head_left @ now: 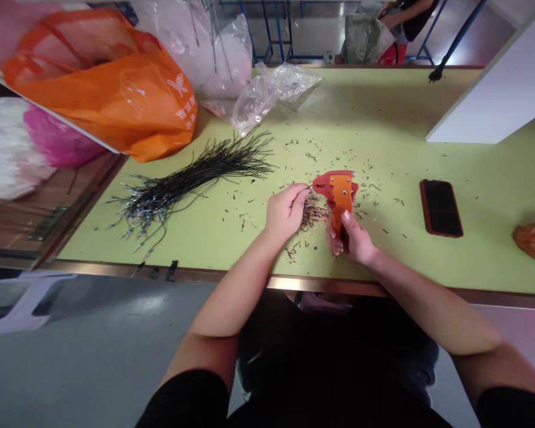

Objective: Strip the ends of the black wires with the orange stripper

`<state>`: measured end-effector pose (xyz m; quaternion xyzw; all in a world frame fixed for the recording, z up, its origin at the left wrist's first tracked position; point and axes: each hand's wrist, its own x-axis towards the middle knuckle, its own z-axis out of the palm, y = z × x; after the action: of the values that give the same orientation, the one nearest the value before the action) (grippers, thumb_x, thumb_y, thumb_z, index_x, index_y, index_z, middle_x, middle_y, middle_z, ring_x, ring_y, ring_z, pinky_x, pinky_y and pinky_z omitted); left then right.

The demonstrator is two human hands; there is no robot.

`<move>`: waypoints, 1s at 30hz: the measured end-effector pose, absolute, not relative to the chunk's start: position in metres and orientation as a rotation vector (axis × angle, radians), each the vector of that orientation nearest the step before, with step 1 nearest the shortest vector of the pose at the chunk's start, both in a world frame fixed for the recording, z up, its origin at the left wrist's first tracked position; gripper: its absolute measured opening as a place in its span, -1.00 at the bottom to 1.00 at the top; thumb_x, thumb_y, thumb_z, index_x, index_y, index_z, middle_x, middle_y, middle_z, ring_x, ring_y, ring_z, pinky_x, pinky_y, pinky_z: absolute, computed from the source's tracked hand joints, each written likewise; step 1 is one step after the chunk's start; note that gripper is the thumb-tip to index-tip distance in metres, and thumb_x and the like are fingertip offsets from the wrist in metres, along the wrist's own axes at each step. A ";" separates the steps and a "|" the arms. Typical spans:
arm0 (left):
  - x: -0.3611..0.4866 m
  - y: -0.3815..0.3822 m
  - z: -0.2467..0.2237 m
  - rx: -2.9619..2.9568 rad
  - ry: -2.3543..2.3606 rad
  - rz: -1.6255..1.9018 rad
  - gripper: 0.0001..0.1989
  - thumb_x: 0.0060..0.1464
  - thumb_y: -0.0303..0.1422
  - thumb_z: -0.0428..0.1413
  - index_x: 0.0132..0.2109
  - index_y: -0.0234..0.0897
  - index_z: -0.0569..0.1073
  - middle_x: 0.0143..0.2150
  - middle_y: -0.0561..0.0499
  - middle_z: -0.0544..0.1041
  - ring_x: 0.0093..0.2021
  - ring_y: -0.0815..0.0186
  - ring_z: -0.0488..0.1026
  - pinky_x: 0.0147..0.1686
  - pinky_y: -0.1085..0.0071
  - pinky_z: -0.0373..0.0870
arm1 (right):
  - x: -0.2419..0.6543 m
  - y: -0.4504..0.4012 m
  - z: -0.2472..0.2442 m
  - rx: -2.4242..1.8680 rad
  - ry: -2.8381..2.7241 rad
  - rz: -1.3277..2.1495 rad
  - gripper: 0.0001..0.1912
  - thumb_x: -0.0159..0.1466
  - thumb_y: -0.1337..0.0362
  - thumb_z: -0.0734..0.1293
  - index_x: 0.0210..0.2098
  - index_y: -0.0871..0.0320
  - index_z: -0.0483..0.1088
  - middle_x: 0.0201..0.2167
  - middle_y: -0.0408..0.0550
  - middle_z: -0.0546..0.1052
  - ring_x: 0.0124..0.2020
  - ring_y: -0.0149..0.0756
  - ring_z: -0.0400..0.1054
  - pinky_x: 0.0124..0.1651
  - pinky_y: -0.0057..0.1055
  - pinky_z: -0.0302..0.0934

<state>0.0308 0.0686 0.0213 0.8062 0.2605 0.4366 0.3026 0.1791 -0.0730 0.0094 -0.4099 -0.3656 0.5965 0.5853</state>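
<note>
- Room and bench: a yellow-green workbench (pixel 383 113) fills the middle of the view. A brown trim strip (pixel 267 282) runs along its near edge, with a grey floor (pixel 116 321) below.
- Left hand (pixel 285 211): thumb and forefinger are pressed together on a thin wire (pixel 307 188), which leads toward the head of the tool at bench centre.
- Right hand (pixel 354 238): the fingers are closed around the handles of an orange-red wire stripper (pixel 341 193), with the thumb across its front plate. The tool stands nearly upright, just beside the left hand.
- Debris: short wire offcuts (pixel 314 217) lie heaped beneath the hands and scattered across the bench's middle.
- Left of the hands: a loose sheaf of black wires (pixel 191 178) lies on the bench, its blue-and-silver tipped ends fanned toward the near left corner.
- Far left corner: an orange carrier bag (pixel 111 89) rests at the bench's corner, and a clear plastic bag (pixel 267 95) lies along the far edge.
- Right side: a phone in a red case (pixel 441 208) lies flat, and a white panel (pixel 494 77) crosses the far right corner.
- Beyond the far edge: a co-worker's arm (pixel 410 9) is above a grey-green sack (pixel 365 38).
</note>
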 end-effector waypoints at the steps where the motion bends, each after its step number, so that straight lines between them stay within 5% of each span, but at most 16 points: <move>1: 0.031 0.069 0.021 2.131 0.698 1.166 -0.54 0.48 0.01 -0.02 -0.13 -0.18 0.62 -0.23 -0.03 0.70 -0.27 0.27 0.60 -0.16 0.34 0.51 | 0.179 -0.073 0.010 -0.952 -0.864 1.397 -0.25 0.25 -0.51 0.32 -0.51 0.07 0.29 -0.74 -0.32 0.17 -0.75 -0.43 0.04 -0.66 -0.41 0.06; 9: 0.030 0.073 0.014 1.989 0.747 1.419 -0.47 0.48 0.12 -0.06 -0.16 -0.18 0.57 -0.25 -0.02 0.64 -0.22 0.25 0.59 -0.15 0.30 0.56 | 0.181 -0.077 0.020 -0.832 -1.006 1.312 -0.23 0.24 -0.54 0.30 -0.30 0.10 0.46 -0.55 -0.14 0.41 -0.57 -0.29 0.29 -0.48 -0.31 0.28; 15: 0.025 0.092 0.011 1.826 0.833 1.658 -0.52 0.49 0.10 -0.03 -0.07 -0.17 0.57 -0.16 -0.05 0.64 -0.09 0.23 0.63 0.02 0.23 0.58 | 0.196 -0.080 0.041 -0.701 -0.802 1.117 -0.40 0.35 -0.39 0.34 -0.27 0.05 0.44 -0.48 -0.16 0.35 -0.46 -0.27 0.29 -0.26 -0.23 0.39; 25: 0.019 0.076 0.019 2.119 0.809 1.620 -0.59 0.51 -0.08 0.00 0.03 -0.19 0.66 -0.06 -0.09 0.75 -0.09 0.24 0.69 -0.02 0.28 0.59 | 0.188 -0.076 0.016 -0.778 -1.006 1.214 -0.30 0.31 -0.43 0.35 -0.12 0.11 0.54 -0.39 -0.03 0.53 -0.38 -0.17 0.44 -0.27 -0.24 0.37; 30: 0.022 0.072 0.022 2.236 0.703 1.692 -0.68 0.49 -0.19 0.07 0.00 -0.22 0.69 -0.23 -0.04 0.75 -0.31 0.35 0.64 -0.23 0.40 0.53 | 0.188 -0.074 0.010 -0.811 -1.018 1.279 -0.26 0.32 -0.47 0.30 -0.07 0.12 0.50 -0.34 -0.01 0.57 -0.36 -0.18 0.45 -0.26 -0.24 0.38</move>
<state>0.0219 0.0723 0.0220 0.7674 0.2414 0.5806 0.1251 0.1876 -0.0742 0.0096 -0.3514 -0.4411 0.5544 0.6121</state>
